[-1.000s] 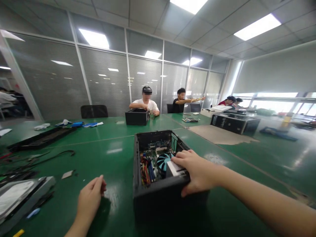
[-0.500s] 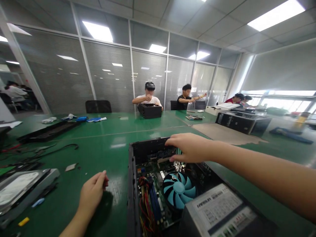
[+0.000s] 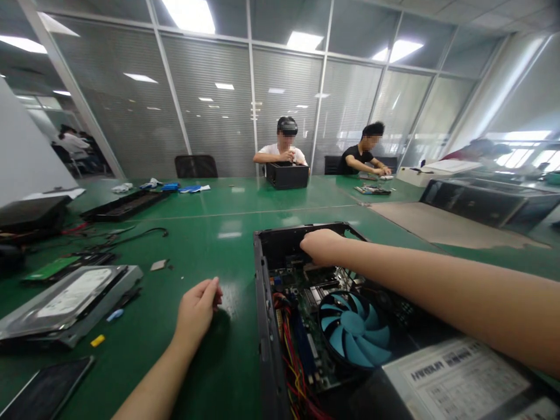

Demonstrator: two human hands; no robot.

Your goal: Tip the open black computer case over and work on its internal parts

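Note:
An open black computer case (image 3: 262, 291) lies before me. Inside are a cooling fan with teal blades (image 3: 354, 324), red and yellow cables (image 3: 286, 335) and a labelled power supply (image 3: 464, 373) at the near right. My right hand (image 3: 322, 246) reaches across the case to its far inner wall. Its fingers are curled, and their tips and anything in them are hidden. Left of the case, my left hand (image 3: 199, 306) is curled at the green table (image 3: 227, 361), thumb against the fingers. What it may hold does not show.
To the left lie a hard drive (image 3: 72, 300), a black phone-like slab (image 3: 48, 388), a yellow piece (image 3: 97, 340) and loose cables (image 3: 144, 234). Two people sit across the table, one behind a black box (image 3: 287, 175). Brown cardboard (image 3: 441, 224) lies at the right.
The view has turned left and down. My right hand's fingers, spread before over the case, are now curled at its far wall. My left hand stays curled by the case.

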